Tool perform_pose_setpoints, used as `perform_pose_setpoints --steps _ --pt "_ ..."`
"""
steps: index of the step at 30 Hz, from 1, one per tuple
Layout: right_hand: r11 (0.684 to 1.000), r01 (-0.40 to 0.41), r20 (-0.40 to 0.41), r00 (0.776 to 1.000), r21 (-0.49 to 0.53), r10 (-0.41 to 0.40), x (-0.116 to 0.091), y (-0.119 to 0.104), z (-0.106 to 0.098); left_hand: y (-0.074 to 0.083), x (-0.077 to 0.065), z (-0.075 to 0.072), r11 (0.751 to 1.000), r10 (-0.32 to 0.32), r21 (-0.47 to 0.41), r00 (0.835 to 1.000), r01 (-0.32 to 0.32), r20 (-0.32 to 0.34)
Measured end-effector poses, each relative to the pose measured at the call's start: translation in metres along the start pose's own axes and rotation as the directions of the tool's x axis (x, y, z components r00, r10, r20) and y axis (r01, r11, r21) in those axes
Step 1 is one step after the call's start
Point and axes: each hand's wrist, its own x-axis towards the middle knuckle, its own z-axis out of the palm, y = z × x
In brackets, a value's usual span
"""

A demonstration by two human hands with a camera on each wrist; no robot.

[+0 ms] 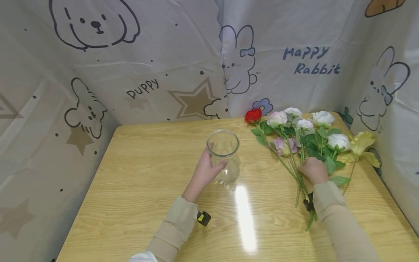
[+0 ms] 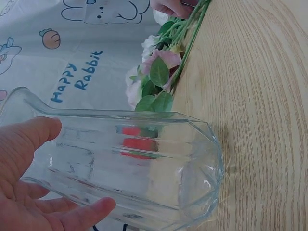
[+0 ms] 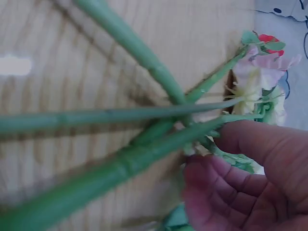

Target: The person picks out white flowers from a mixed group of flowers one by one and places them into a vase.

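Observation:
A clear glass vase (image 1: pixel 231 168) stands upright near the middle of the table. My left hand (image 1: pixel 205 170) holds it from the left, thumb on the near side; in the left wrist view the fingers (image 2: pixel 91 214) wrap the other side. On the right lies a bunch of artificial flowers, with white roses (image 1: pixel 322 118), a pink-purple flower (image 1: pixel 284 146) and a red rose (image 1: pixel 253 116). Among their green stems (image 1: pixel 292 170), my right hand (image 1: pixel 315 170) pinches at a flower stem (image 3: pixel 192 132) between thumb and fingers. Which bloom that stem belongs to is unclear.
A yellow flower (image 1: pixel 362 145) lies at the table's right edge. The wooden table (image 1: pixel 147 174) meets a printed cloth (image 1: pixel 183 43) at its back and sides. Black bands (image 1: pixel 204 218) are on the wrists, and a bright light reflection crosses the tabletop.

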Motion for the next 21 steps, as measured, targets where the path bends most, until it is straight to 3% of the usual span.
perform_pose_setpoints --steps 10,21 --pt "0.993 -0.072 0.083 0.994 0.09 0.065 0.0023 0.005 0.0038 0.0012 -0.0005 -0.0013 1.0 0.016 0.011 1.0 -0.017 0.01" --pt "0.988 -0.063 0.076 0.996 0.14 0.053 -0.0011 0.0073 -0.0019 0.0015 -0.0008 -0.0017 1.0 0.011 0.018 1.0 -0.011 0.014"
